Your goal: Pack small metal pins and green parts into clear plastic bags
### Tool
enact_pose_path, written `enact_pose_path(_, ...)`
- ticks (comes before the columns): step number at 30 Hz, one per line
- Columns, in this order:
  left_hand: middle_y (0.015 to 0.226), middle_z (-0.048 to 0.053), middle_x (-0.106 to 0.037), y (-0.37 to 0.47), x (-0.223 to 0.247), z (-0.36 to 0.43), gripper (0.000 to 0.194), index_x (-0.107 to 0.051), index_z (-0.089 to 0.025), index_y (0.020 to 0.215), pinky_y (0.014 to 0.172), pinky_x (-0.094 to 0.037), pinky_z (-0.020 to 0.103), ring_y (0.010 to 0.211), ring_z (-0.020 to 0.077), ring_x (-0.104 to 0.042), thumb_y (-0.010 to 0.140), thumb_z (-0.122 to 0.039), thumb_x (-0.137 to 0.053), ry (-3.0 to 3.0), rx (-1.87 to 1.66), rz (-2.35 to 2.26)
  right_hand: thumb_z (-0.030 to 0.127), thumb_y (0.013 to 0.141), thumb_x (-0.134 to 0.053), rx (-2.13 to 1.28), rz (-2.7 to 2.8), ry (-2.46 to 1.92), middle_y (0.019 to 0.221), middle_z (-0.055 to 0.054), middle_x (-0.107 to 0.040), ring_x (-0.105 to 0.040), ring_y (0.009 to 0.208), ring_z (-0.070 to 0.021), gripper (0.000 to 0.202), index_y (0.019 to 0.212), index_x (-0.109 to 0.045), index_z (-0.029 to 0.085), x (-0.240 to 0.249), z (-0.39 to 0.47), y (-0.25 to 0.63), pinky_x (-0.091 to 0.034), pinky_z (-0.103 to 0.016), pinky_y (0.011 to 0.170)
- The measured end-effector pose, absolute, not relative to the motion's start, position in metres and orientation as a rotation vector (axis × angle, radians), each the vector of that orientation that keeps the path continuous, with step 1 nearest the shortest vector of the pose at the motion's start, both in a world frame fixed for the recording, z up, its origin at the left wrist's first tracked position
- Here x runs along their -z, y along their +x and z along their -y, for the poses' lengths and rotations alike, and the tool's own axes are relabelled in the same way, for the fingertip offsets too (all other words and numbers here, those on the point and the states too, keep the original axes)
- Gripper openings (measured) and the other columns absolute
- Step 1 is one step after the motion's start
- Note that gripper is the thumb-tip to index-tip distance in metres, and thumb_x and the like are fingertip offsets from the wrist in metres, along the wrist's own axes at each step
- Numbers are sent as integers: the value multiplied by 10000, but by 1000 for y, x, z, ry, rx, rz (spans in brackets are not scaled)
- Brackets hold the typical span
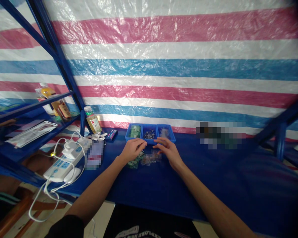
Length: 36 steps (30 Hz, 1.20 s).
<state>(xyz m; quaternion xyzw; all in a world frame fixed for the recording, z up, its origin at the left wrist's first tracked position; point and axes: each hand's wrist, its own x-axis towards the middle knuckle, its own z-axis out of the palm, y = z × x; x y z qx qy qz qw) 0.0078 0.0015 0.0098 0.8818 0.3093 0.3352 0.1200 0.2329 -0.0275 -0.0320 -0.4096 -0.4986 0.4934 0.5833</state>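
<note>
My left hand (pixel 133 150) is closed, thumb and fingers pressed together at the front edge of a blue three-compartment bin (pixel 152 141). Something small and dark shows at its fingertips, too small to name. My right hand (pixel 169 151) has its fingers apart, just in front of the bin's right part, with nothing visible in them. The bin holds green packets (pixel 135 131) on the left, dark screws (pixel 149 134) in the middle and clear plastic bags (pixel 165 133) on the right. Below my hands lie more green packets (pixel 134 163) and small clear bags (pixel 148 160).
On the blue table (pixel 149 188), a white power strip (pixel 64 165) with tangled cables stands at the left. Behind it are a drink bottle (pixel 92 120) and a small blue box (pixel 111 135). A blue metal frame (pixel 72 79) rises at the left; striped sheeting (pixel 176 72) hangs behind.
</note>
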Motion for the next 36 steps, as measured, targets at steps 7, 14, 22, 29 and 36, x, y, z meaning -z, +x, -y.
enact_pose_path(7,664,-4,-675,-12,-8,-20,328,-753,-213,938,594,-343,233,591,139,-582,1006,-415,-504,2636,-725,-1121,355,879,-657,-808,1691,-1116,745,-17,-703,-635,647,-193,141,887,-697,220,39,31,229,-484,-312,614)
enact_pose_path(14,606,-9,-630,-24,-12,-27,356,-729,-202,765,529,-251,246,527,128,-522,935,-488,-603,2647,-566,-1205,222,906,-637,-385,2090,-1125,840,-42,-710,-599,832,-240,58,893,-691,238,32,41,226,-431,-386,791)
enact_pose_path(22,608,17,-620,-24,-8,-27,507,-650,-188,687,570,-292,250,557,149,-542,1017,-518,-452,2725,-615,-1222,335,888,-751,-154,2234,-1087,1013,-61,-720,-554,1006,-271,159,999,-683,244,18,52,205,-373,-428,879)
enact_pose_path(29,696,32,-674,-19,-7,-25,503,-677,-190,765,631,-351,242,659,167,-614,1043,-501,-396,2747,-568,-1257,242,933,-684,21,2411,-1025,988,-60,-693,-532,1003,-248,47,977,-688,224,26,50,184,-377,-397,856)
enact_pose_path(36,920,30,-746,-13,-13,-18,388,-710,-217,961,765,-438,252,845,179,-682,1057,-435,-404,2687,-711,-1099,214,1003,-558,-58,2224,-964,1029,-77,-682,-557,981,-235,147,985,-703,227,22,51,186,-410,-390,868)
